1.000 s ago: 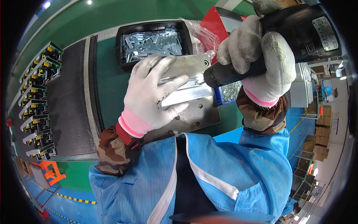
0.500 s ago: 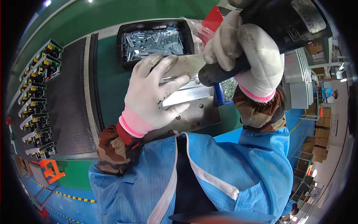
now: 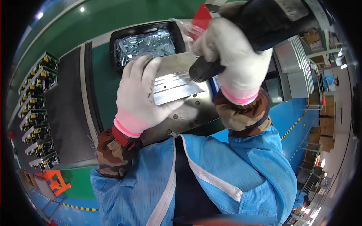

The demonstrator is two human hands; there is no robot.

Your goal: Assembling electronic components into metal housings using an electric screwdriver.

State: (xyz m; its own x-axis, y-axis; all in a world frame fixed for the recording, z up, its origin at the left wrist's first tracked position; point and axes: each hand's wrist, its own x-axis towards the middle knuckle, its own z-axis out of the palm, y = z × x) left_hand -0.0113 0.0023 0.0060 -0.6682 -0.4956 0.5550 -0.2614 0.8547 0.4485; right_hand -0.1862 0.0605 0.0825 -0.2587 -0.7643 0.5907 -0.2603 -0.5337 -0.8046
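Note:
A silvery aluminium profile (image 3: pixel 175 87) with a small dark hole lies on a metal plate (image 3: pixel 184 113). My left hand (image 3: pixel 137 90), in a white glove with a pink cuff, steadies its left end, thumb along the near edge and fingers stretched past the far edge. My right hand (image 3: pixel 235 52), gloved the same way, is wrapped round a black power screwdriver (image 3: pixel 279 22). Its nose points down at the right end of the profile; the bit's contact there is too small to make out.
Beyond the plate stands a black bin (image 3: pixel 145 47) of small metal pieces, beside clear plastic and a red sheet (image 3: pixel 201 19). Circuit boards (image 3: pixel 39 100) line a dark belt (image 3: pixel 68 98) at left. Flat metal panels (image 3: pixel 296 69) are stacked at right.
My left hand's fingers have shifted off the profile's top, baring its surface and the hole. The screwdriver and my right hand have moved slightly left, while the view has shifted too.

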